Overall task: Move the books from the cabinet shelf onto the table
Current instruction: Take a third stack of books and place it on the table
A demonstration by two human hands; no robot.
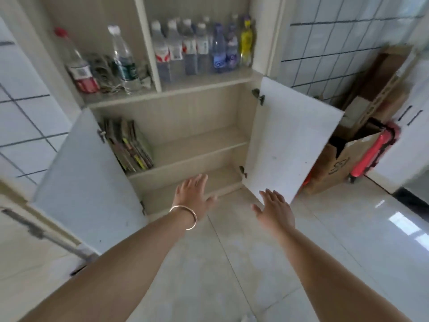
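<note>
Hands, left hand (193, 190) and right hand (275, 209), reach empty with fingers spread toward the open cabinet (197, 117), books (128, 147) leaning behind its left door (86, 177).

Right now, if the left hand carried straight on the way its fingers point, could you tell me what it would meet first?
Probably the bottom compartment of the open cabinet, below the shelf holding the books. The left hand is open and empty, and the books sit up and leftward of its line; depth is unclear.

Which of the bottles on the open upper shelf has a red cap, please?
The tall clear bottle at the far left of the shelf, with a red label; the other bottles' caps look white or pale.
</note>
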